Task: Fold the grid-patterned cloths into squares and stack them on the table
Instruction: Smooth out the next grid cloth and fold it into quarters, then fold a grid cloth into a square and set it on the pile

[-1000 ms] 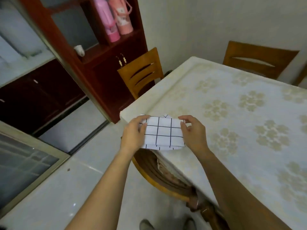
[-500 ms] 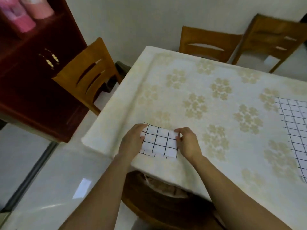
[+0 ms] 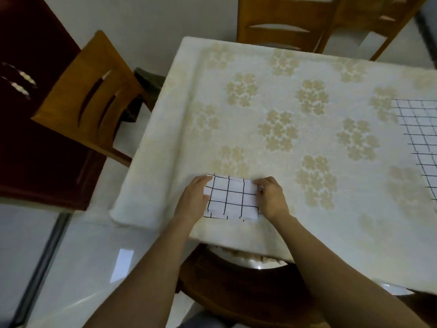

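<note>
folded white black-grid cloth [image 3: 230, 200] just landed on the cream floral tabletop [image 3: 267, 98], left hand [image 3: 192, 200] and right hand [image 3: 272, 197] both pinching its sides, guess that's the stack started

Folded grid cloth [image 3: 233, 197] lies flat at table [image 3: 165, 162] corner.

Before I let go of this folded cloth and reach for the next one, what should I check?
1. The folded cloth lies flat on the table: ok.
2. Layers lined up: not ok, a lower layer seems to peek out along the near edge.
3. Wholly on the table: ok, near its corner.
4. Hands free: not ok, the left hand and right hand hold its side edges.
5. The spread cloth on the right lies flat, ready to take: ok, partly out of frame.
6. Other folded squares to stack on: cannot tell, none in view.
</note>
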`<control>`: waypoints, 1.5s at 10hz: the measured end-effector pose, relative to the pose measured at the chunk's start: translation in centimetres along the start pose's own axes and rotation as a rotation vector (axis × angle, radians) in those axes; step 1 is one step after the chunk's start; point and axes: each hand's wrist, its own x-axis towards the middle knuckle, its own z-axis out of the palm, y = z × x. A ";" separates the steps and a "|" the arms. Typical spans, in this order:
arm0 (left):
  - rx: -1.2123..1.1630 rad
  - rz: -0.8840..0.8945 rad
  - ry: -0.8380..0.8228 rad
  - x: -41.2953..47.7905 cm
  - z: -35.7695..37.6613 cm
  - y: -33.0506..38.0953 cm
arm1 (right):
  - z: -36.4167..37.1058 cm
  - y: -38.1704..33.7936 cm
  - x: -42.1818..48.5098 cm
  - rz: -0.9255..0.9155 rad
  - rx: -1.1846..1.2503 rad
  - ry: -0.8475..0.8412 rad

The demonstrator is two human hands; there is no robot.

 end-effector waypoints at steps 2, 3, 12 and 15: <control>-0.013 0.010 -0.010 1.0 0.4 0.1 | 0.1 0.5 0.6 0.035 0.020 0.066; -0.022 0.001 -0.024 1.4 0.5 0.2 | 0.0 0.7 0.9 0.013 0.063 0.101; 0.413 0.120 -0.345 1.3 5.9 2.8 | 5.1 2.1 -1.9 -0.193 -0.474 -0.143; 0.534 0.101 -0.360 1.0 4.5 2.0 | 3.2 2.2 -1.7 -0.121 -0.574 -0.216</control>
